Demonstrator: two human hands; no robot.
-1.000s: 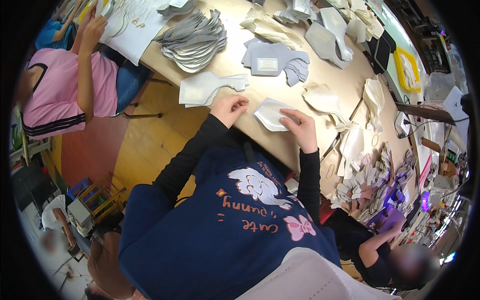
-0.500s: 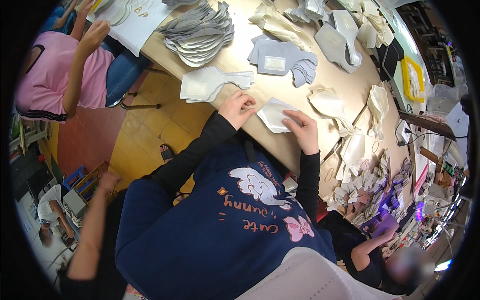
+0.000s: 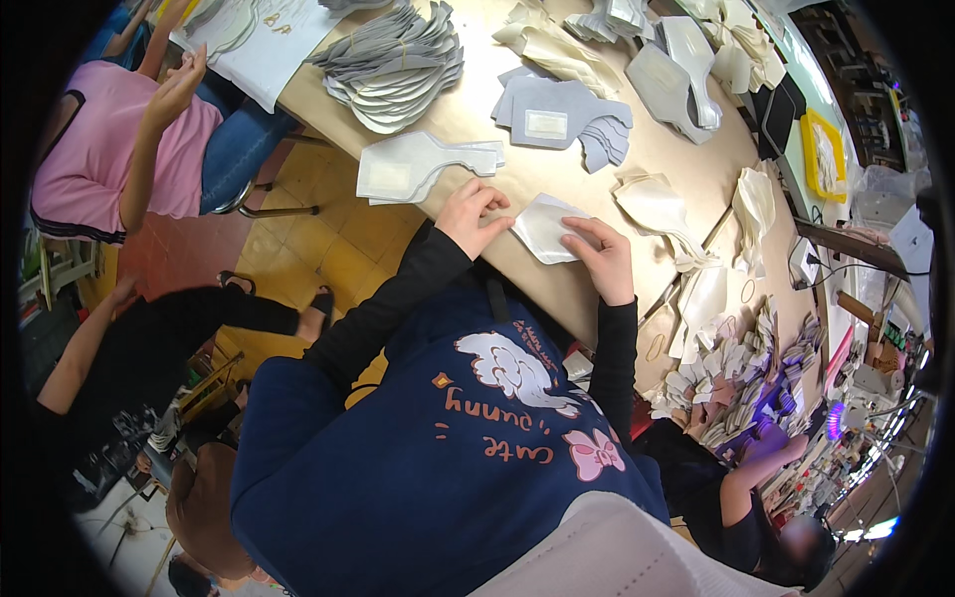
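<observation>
A small whitish flat cut piece lies at the near edge of the table, with a crease or layered edge along its left side. My right hand is over its right part, thumb and fingertips pressed on the surface. Beside its left corner is my left hand, fingers curled and thumb apart from them, the thumb tip at the piece's edge. Just beyond my left hand rests a stack of pale grey paddle-shaped pieces, the top one bearing a cream rectangle. Farther back lie blue-grey pieces, one with a whitish rectangle.
A banded bundle of grey pieces stands at the far left. Cream bundles and a heap of small scraps spread rightward. A yellow basket sits at the far right. A person in pink sits at left; others are nearby.
My hands and the whitish piece stay almost in place. At the left, a person in black has come into view on the floor. The seated person in pink has shifted their hands.
</observation>
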